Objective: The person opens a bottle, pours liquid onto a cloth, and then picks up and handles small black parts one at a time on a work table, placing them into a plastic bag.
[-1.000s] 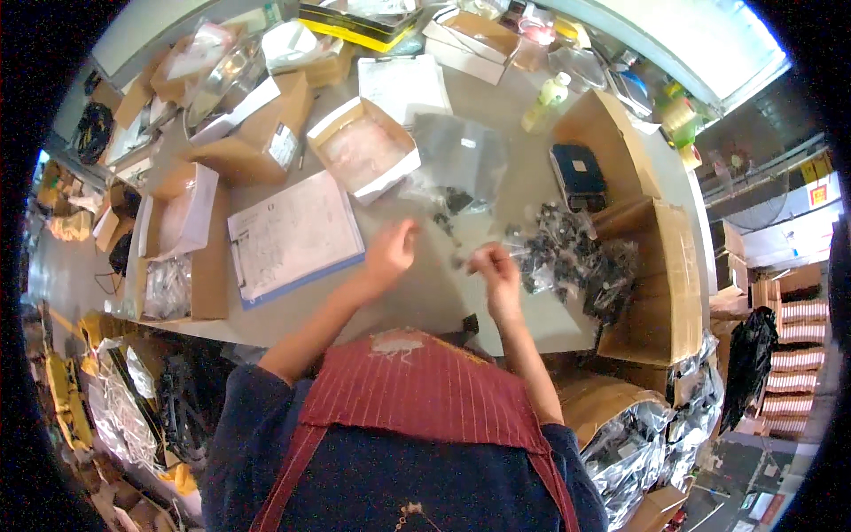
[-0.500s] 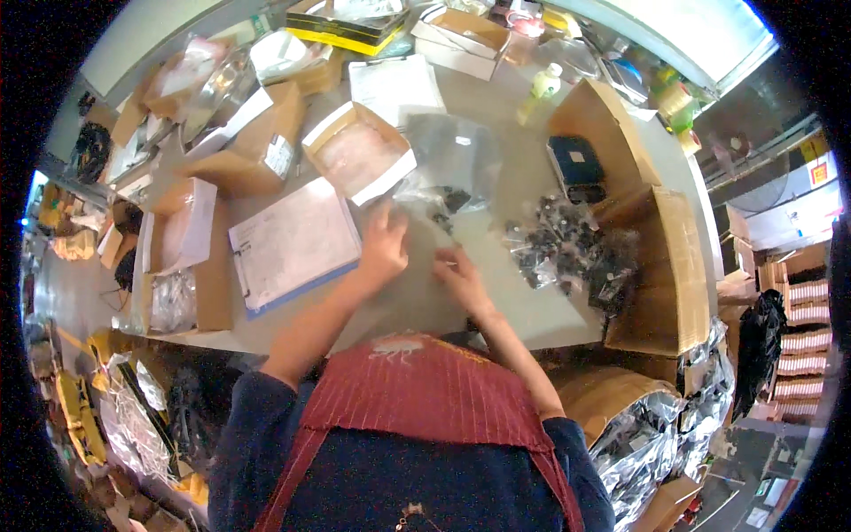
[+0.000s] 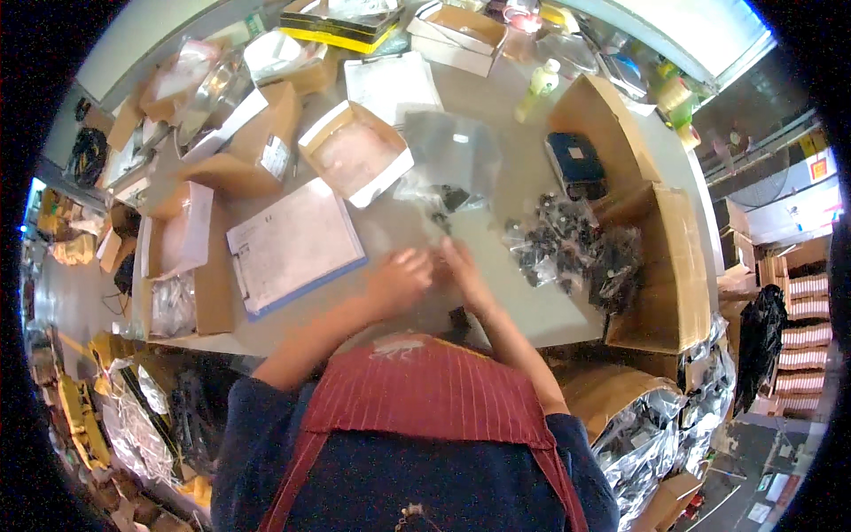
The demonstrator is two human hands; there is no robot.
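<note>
My left hand [image 3: 405,277] and my right hand [image 3: 461,273] are close together above the table's near part, fingers almost meeting. The left fingers are curled in, slightly blurred by motion. My right fingers are drawn together and point toward the left ones; whatever is between them is too small or hidden to name. A small dark piece [image 3: 458,317] shows below my right hand at the table's near edge. Beyond my hands, several small black parts [image 3: 454,197] lie on a clear plastic bag [image 3: 456,151]. To the right is a pile of small bagged black parts [image 3: 558,235].
Left of my hands lie a clipboard with paper [image 3: 297,244] and a shallow white box [image 3: 394,168]. A cardboard box [image 3: 669,275] stands upright on the right, beside a dark blue device [image 3: 574,160]. A bottle [image 3: 539,89] stands farther back. Several boxes line the far left.
My left hand has come toward me and to the right, away from the white box, and now meets my right hand. My right hand has shifted slightly. The dark piece below it now shows.
</note>
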